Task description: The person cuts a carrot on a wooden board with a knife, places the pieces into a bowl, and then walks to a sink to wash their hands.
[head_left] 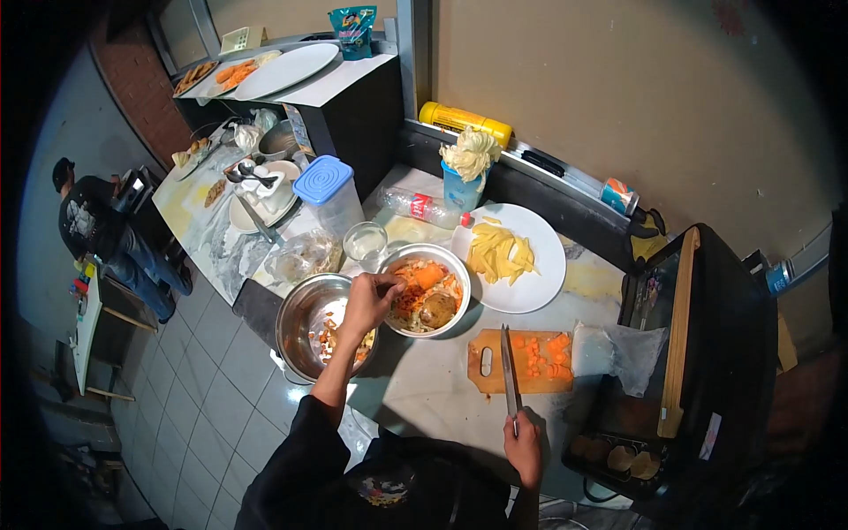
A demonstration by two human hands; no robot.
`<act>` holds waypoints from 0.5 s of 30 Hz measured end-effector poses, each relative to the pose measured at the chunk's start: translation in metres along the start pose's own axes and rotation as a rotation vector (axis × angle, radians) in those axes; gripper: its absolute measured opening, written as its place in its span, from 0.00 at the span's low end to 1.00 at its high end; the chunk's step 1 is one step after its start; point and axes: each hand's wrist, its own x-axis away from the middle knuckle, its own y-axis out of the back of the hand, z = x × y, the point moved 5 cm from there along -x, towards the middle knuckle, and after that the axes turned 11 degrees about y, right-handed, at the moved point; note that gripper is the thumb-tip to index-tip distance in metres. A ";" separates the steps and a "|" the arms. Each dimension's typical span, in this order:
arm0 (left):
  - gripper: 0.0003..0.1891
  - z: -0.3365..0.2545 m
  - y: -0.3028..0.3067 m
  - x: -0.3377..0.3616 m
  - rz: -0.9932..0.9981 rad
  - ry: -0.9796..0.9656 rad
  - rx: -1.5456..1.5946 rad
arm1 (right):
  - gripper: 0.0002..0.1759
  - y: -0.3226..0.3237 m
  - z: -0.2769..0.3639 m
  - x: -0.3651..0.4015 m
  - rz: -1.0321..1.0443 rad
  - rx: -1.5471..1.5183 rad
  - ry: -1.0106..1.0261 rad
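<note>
My right hand (524,448) grips the handle of a kitchen knife (509,371), its blade lying over the wooden cutting board (485,380). Chopped carrot pieces (555,353) lie on the board, right of the blade. At the left rim of a white bowl (422,334) is my left hand (371,302), fingers bent together; anything between them is hidden. That bowl contains a brown potato (438,310), an orange carrot piece (430,277) and shredded or chopped vegetables. Below my left wrist stands a steel pot (293,331) with diced bits inside.
A white plate (543,283) holds yellow strips. Behind stand a plastic bottle (420,207), a glass (365,243) and a blue-lidded container (331,199). A plastic bag (632,358) lies right of the board, beside a black oven-like appliance (733,327). Another person (110,225) stands far left.
</note>
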 end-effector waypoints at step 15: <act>0.14 -0.012 0.001 -0.005 0.148 -0.085 -0.064 | 0.15 0.002 -0.003 -0.006 0.016 0.066 -0.101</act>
